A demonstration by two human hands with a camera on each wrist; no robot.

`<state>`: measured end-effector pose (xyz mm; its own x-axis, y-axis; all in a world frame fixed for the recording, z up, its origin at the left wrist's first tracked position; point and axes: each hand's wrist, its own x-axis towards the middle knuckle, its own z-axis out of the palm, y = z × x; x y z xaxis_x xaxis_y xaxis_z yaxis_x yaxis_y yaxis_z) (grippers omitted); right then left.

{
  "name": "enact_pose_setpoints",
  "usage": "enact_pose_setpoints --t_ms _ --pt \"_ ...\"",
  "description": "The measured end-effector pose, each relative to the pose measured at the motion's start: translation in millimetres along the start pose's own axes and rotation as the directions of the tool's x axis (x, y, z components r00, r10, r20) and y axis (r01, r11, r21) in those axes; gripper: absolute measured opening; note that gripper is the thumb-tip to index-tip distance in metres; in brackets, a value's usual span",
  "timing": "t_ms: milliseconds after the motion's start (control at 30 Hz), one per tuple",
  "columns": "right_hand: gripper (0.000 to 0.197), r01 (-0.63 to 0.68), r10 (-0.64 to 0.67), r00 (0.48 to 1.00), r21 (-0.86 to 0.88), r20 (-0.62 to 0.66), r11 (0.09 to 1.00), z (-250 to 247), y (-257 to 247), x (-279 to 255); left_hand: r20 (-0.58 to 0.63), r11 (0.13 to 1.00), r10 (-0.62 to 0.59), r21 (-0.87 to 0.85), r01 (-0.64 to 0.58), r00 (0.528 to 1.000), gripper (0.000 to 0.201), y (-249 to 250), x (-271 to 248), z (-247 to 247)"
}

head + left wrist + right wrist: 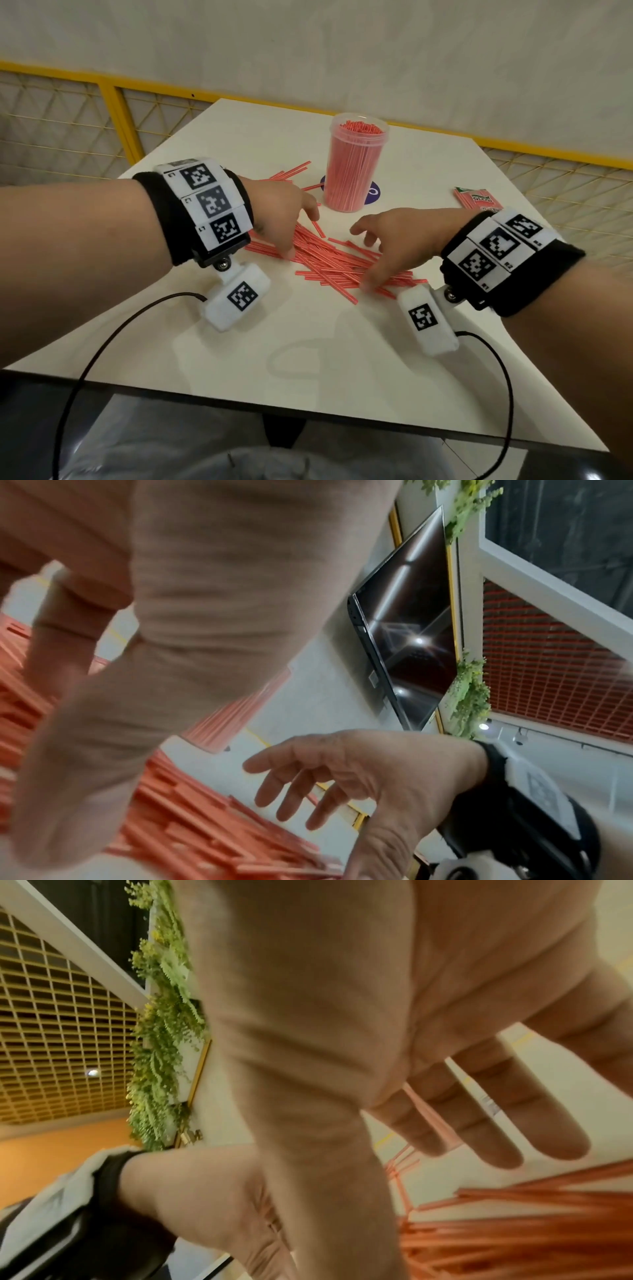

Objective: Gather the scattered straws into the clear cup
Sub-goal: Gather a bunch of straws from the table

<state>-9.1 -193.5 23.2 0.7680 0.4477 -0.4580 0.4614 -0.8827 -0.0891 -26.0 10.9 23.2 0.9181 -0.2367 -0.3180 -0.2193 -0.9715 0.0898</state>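
A clear cup (356, 164) packed with upright red straws stands at the far middle of the white table (308, 359). A loose pile of red straws (329, 260) lies in front of it, seen close in the left wrist view (205, 829) and the right wrist view (531, 1237). My left hand (291, 219) hovers over the pile's left end, fingers spread and pointing down, thumb tip on the straws. My right hand (387, 246) reaches over the pile's right end with fingers spread, thumb touching the straws. Neither hand holds a straw.
A red and green straw packet (478, 198) lies at the table's far right. A few stray straws (291, 173) lie left of the cup. A yellow-framed mesh fence (113, 113) runs behind the table. Cables (113, 335) trail from both wrist cameras.
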Motion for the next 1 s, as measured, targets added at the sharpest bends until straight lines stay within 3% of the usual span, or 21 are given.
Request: enact_pose_setpoints --t_ms 100,267,400,600,767,867,1000 --pt "0.117 -0.020 0.020 1.000 -0.029 -0.016 0.999 2.8 -12.9 5.5 0.074 0.997 -0.010 0.071 0.005 0.997 0.088 -2.6 0.8 6.0" --pt "0.087 -0.010 0.007 1.000 -0.127 -0.025 0.992 1.7 -22.6 11.5 0.036 0.997 0.029 0.066 -0.031 0.999 0.073 1.9 2.2 11.8" --pt "0.077 -0.017 0.004 0.998 -0.196 -0.067 0.980 1.4 -16.4 12.3 -0.008 0.996 0.051 0.074 -0.050 0.999 0.064 9.1 4.1 15.6" --pt "0.064 0.017 -0.029 0.995 -0.126 -0.100 0.992 7.5 -0.8 11.3 -0.047 0.990 0.052 -0.125 -0.058 0.998 0.057 6.7 3.7 6.0" --pt "0.084 -0.035 0.027 0.996 -0.080 -0.090 0.996 9.4 12.7 6.7 0.022 1.000 0.009 0.014 -0.009 1.000 0.076 -8.9 2.6 1.3" --pt "0.068 -0.018 0.010 0.997 -0.090 -0.081 0.996 10.0 13.7 6.0 0.067 0.999 0.021 0.030 -0.023 0.998 0.076 -13.4 1.7 7.1" --pt "0.054 0.007 -0.015 0.995 -0.076 -0.102 0.997 9.9 8.8 5.6 -0.002 0.998 0.054 -0.022 -0.054 0.999 0.059 -9.9 4.1 13.0"
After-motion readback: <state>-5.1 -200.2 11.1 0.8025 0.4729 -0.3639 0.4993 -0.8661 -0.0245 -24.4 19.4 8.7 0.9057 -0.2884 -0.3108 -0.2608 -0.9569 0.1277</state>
